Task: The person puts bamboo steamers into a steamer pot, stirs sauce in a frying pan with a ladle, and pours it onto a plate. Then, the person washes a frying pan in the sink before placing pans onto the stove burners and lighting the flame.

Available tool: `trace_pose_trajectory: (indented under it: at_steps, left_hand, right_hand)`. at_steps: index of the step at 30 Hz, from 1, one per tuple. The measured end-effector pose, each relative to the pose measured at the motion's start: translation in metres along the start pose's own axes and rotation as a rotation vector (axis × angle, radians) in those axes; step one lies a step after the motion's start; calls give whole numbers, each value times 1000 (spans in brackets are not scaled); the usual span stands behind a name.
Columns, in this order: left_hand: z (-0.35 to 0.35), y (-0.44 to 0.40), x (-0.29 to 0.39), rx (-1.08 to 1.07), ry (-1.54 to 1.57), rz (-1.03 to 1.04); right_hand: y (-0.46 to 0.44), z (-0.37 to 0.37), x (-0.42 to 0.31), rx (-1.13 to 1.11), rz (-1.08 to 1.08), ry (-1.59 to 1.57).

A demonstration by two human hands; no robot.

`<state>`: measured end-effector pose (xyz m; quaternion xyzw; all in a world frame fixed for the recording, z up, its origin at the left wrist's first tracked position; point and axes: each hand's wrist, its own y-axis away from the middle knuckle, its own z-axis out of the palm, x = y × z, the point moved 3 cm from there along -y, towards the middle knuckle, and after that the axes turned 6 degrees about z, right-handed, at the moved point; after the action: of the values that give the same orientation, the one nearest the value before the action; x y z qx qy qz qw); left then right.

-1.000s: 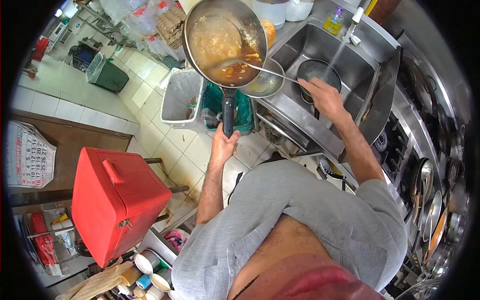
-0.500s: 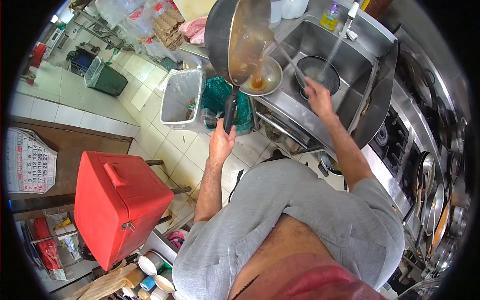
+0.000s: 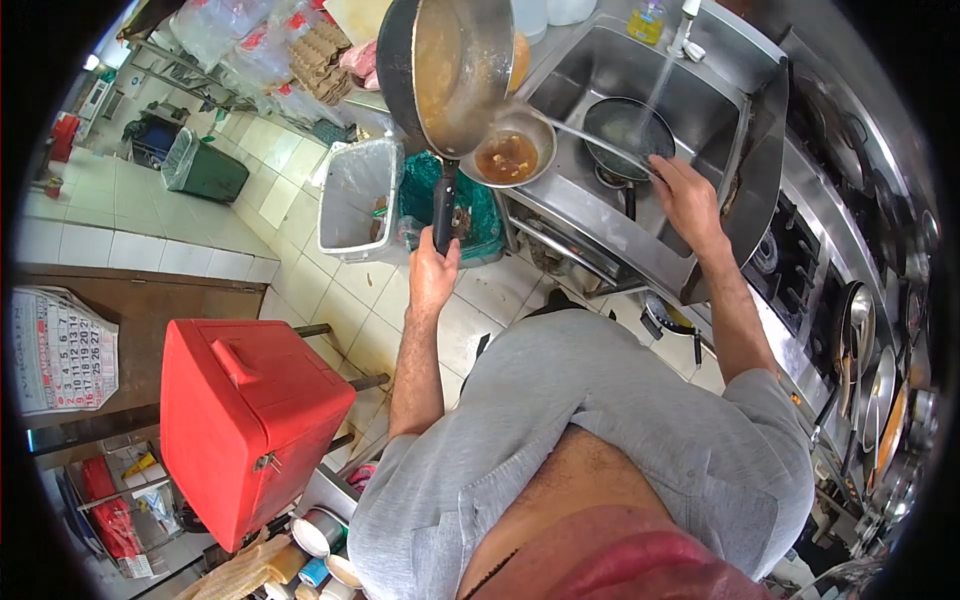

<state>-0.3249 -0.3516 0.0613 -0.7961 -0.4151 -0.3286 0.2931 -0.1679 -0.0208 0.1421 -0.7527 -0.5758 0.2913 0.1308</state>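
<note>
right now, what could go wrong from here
Any drips from the tilted pan in the left hand might miss the bowl. A knock could tip that bowl toward the green-lined bin. The running tap may splash or overfill the dark pan in the sink.

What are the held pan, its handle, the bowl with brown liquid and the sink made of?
Pan: likely metal; dark, fairly matte outside, thin rim.
Handle: probably hard plastic; smooth black, no metallic glint.
Bowl: looks like metal, steel or aluminium unclear; grey with a dull sheen.
Sink: most likely stainless steel; silvery, with soft blurred reflections.
</note>
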Motion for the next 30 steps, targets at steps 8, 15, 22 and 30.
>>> trace_pose_trajectory:
  at_steps: [8,15,22,30]
  left_hand:
    - [0,-6,5,46,22,61]
    - [17,-39,33,-90,41,66]
    - [66,-78,143,-481,432,-124]
    - [286,-160,113,-818,1185,-815]
  right_hand:
    - [32,16,-12,-101,75,-35]
    - [44,-15,12,14,489,-233]
    - [40,12,53,91,868,-671]
    - [27,92,130,104,1180,-725]
